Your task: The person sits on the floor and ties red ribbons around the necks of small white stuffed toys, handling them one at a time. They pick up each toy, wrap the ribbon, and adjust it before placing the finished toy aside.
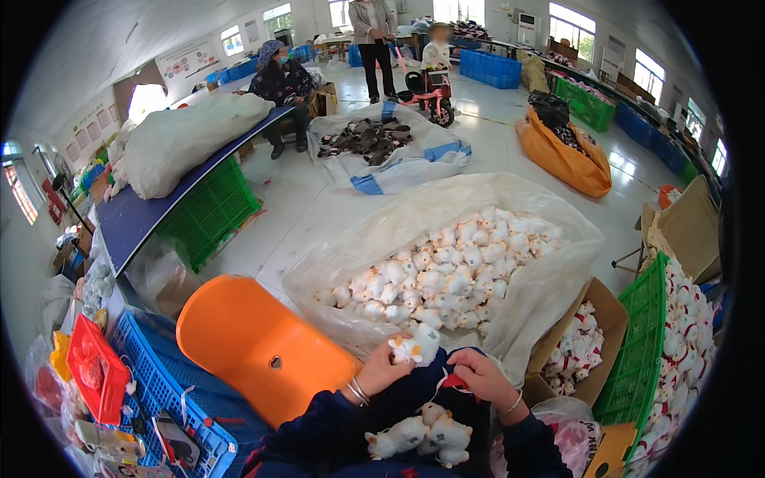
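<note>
My left hand is closed round a small white plush toy with orange-yellow patches, held above my lap. Close beside it, my right hand pinches a small red fabric piece with white string on it. A few more white plush toys lie on my dark-clothed lap below both hands. Just beyond my hands spreads a big translucent plastic sack, its mouth open over a heap of the same white toys.
An orange chair and a blue crate with a red tray stand left. To the right are a cardboard box and green crate of red-and-white toys. Farther off, people stand or sit near a pink tricycle.
</note>
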Demonstrator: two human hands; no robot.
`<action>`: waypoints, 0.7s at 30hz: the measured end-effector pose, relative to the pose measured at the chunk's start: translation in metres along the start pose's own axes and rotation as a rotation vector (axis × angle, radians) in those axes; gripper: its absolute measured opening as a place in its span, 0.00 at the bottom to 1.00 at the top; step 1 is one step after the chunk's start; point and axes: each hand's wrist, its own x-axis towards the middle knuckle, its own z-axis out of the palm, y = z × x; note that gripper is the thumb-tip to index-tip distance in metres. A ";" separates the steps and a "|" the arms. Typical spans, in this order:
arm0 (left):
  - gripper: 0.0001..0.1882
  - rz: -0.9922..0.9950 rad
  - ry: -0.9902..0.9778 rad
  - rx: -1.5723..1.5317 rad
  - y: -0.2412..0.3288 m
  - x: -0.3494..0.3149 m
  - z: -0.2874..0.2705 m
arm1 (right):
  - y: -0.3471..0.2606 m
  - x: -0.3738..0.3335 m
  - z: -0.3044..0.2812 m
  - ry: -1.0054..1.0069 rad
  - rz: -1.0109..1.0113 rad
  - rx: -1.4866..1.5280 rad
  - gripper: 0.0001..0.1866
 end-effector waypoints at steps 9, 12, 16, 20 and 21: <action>0.31 0.404 0.078 0.573 -0.034 -0.038 0.062 | 0.065 0.002 -0.017 0.372 -0.082 0.319 0.10; 0.30 0.298 -0.039 0.649 -0.030 -0.050 0.071 | 0.038 -0.005 -0.013 0.404 0.032 0.534 0.11; 0.28 0.340 -0.155 0.697 -0.014 -0.053 0.068 | 0.045 -0.003 -0.015 0.402 -0.071 0.449 0.14; 0.28 0.067 -0.098 0.668 -0.025 -0.042 0.061 | 0.042 0.000 -0.013 0.458 -0.134 0.352 0.15; 0.28 0.085 -0.111 0.678 -0.026 -0.042 0.062 | 0.040 0.001 -0.014 0.464 -0.139 0.306 0.15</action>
